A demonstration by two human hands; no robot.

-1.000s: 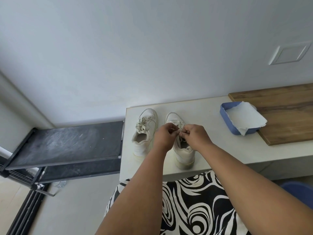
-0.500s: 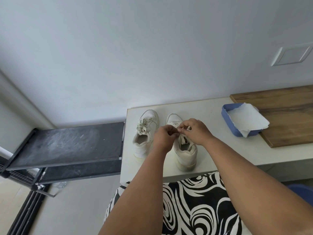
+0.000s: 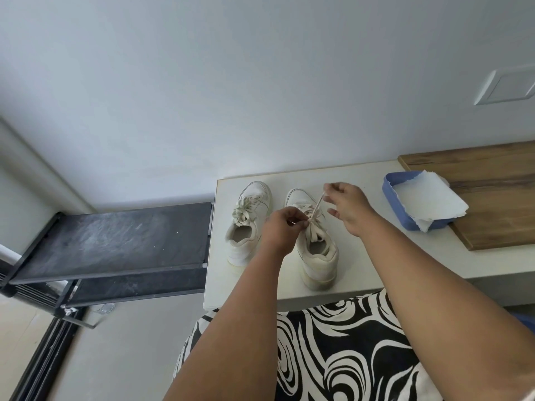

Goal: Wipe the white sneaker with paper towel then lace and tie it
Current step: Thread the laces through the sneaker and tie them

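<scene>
Two white sneakers stand side by side on the white counter (image 3: 362, 256), toes toward the wall. The left sneaker (image 3: 249, 224) has its laces tied in a bow. Over the right sneaker (image 3: 317, 250) my left hand (image 3: 285, 230) pinches the lace at the knot above the tongue. My right hand (image 3: 347, 206) is raised beyond the shoe and pinches a lace end (image 3: 318, 202), which runs taut from the knot up to my fingertips. A sheet of paper towel (image 3: 428, 201) lies in a blue tray.
The blue tray (image 3: 389, 192) sits at the counter's right, partly on a wooden board (image 3: 492, 198). A black shelf rack (image 3: 115, 241) stands left of the counter, lower down. A wall runs behind the counter. Black-and-white patterned clothing fills the bottom of the view.
My right hand has moved up and away from the knot toward the toe, drawing a lace end out taut. My left hand has stayed at the knot.
</scene>
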